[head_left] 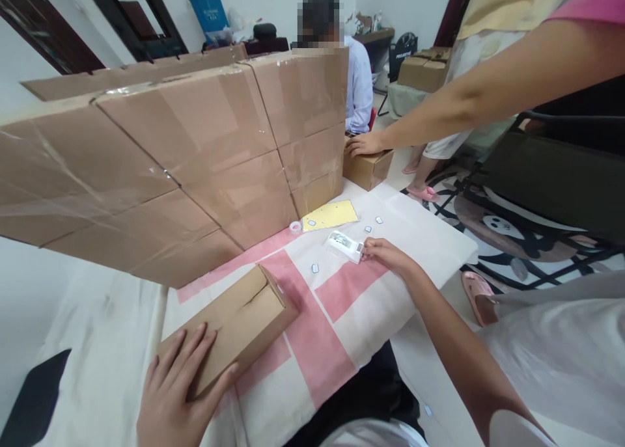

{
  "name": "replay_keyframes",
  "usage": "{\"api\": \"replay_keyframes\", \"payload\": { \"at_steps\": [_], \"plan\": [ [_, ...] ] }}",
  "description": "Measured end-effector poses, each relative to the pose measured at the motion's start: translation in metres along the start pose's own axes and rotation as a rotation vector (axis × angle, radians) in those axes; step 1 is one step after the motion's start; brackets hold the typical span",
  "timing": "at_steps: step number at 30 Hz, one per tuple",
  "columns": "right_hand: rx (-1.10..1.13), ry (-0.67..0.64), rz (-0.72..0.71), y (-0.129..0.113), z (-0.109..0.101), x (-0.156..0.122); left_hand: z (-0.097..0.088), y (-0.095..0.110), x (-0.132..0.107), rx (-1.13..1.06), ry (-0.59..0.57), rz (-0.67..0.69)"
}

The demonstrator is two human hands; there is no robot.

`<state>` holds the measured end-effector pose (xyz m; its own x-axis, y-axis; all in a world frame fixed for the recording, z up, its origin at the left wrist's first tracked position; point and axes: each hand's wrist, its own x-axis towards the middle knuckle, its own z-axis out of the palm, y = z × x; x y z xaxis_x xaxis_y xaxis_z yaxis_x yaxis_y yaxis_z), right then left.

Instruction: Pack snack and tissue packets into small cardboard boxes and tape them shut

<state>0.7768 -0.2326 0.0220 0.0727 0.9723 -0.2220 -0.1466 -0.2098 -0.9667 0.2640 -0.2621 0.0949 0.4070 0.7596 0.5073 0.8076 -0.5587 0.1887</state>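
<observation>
My left hand (178, 382) lies with spread fingers on a closed brown cardboard box (234, 323) at the lower left of the table; its thumb rests along the near edge. My right hand (390, 257) pinches the right end of a small flat white pack (344, 246) with a printed picture. Exactly what this pack is, I cannot make out. Around it lie several small blue-edged white stickers or cards, one of them (315, 268) to its left. Behind the pack is a yellow sheet (332, 216), with a roll of clear tape (295, 227) at its left end.
A taped wall of cardboard boxes (219, 154) spans the table's far side. Another person's hand (365, 144) rests on a smaller cardboard box (374, 169) at the far right corner. Someone sits behind the wall. A dark chair (561, 167) stands right of the pink-and-white tablecloth (322, 343).
</observation>
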Motion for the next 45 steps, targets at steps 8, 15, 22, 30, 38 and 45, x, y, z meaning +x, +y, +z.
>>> {"api": "replay_keyframes", "payload": {
  "at_steps": [8, 15, 22, 30, 38, 45],
  "plan": [
    [-0.057, -0.094, 0.024, -0.003, -0.009, 0.004, 0.004, -0.005, 0.003, -0.009, -0.006, 0.014],
    [-0.138, -0.114, -0.042, -0.01, -0.008, 0.003, 0.021, -0.026, -0.001, 0.013, 0.054, 0.083],
    [-0.109, -0.098, -0.076, 0.0, -0.006, 0.0, 0.026, -0.022, 0.0, -0.001, 0.098, 0.005],
    [-0.121, -0.033, 0.048, -0.003, 0.0, 0.007, 0.022, -0.011, 0.001, -0.019, 0.059, -0.074],
    [-0.07, 0.123, 0.055, -0.013, 0.013, -0.011, 0.013, -0.002, 0.002, -0.002, 0.036, -0.059],
    [0.038, 0.244, -0.244, -0.035, 0.054, -0.057, 0.007, 0.002, 0.003, -0.023, -0.034, -0.112]
  ]
}}
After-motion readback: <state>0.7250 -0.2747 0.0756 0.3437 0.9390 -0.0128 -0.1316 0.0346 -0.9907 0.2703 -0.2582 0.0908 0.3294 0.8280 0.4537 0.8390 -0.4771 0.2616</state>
